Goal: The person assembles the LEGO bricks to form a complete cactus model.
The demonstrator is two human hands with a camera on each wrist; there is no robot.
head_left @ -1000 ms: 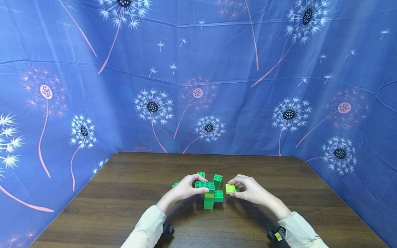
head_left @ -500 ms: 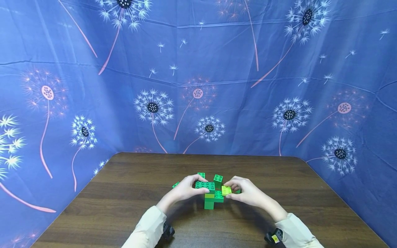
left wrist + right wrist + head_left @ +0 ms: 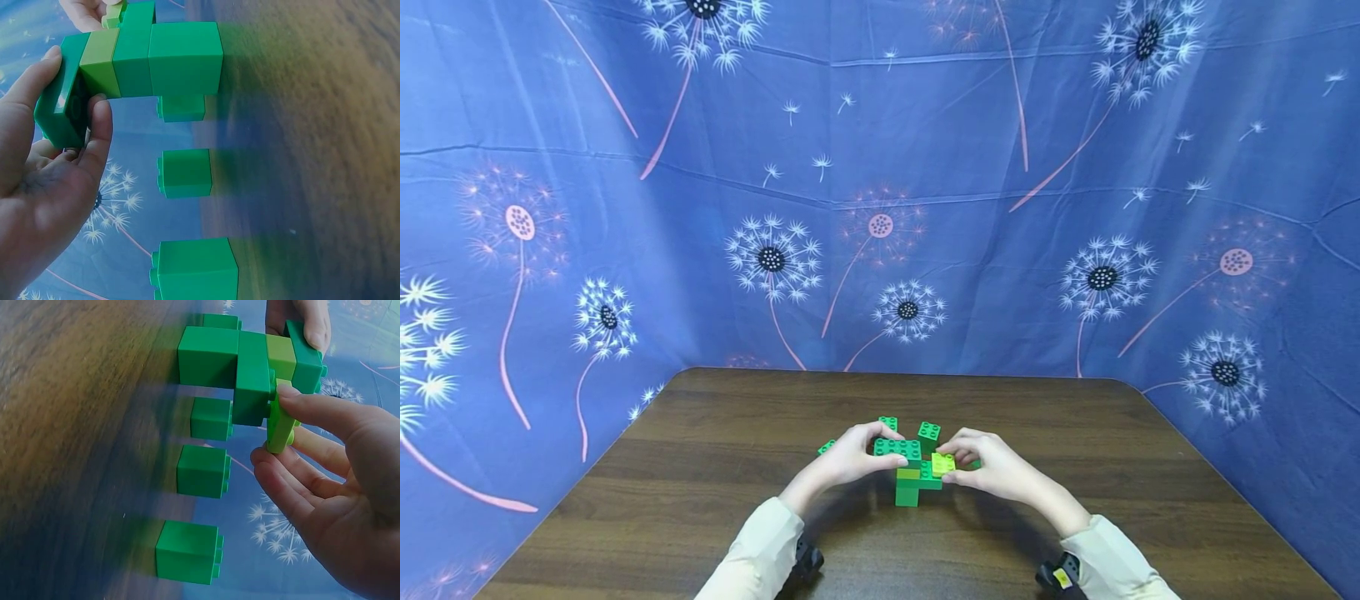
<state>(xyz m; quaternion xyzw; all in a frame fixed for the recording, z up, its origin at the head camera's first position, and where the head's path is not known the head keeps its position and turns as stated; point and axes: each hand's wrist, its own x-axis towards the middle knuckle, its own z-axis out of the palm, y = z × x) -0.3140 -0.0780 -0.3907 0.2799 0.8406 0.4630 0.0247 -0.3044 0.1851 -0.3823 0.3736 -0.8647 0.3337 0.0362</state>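
A small tower of toy building bricks stands on the table, with a green brick [image 3: 907, 497] at its foot. Above that, a longer green brick [image 3: 253, 387] juts out to the right, and a yellow-green brick [image 3: 100, 62] sits on it. My left hand [image 3: 846, 457] grips the dark green brick [image 3: 897, 451] at the top, thumb on one side and fingers on the other. Between thumb and fingertips, my right hand [image 3: 992, 463] pinches a thin lime brick [image 3: 280, 425]. It is slightly tilted, right at the studs of the jutting brick's free end.
Several loose green bricks stand behind and beside the tower, among them a brick [image 3: 929, 431] at its back right, a brick [image 3: 888, 422] behind the left hand, and a brick [image 3: 825, 447] farther left. The wooden table [image 3: 737, 408] runs back to a blue dandelion-print cloth [image 3: 985, 250].
My right hand has moved left with the lime brick, from beside the tower to over the jutting brick's studs. The left hand keeps its hold on the top brick.
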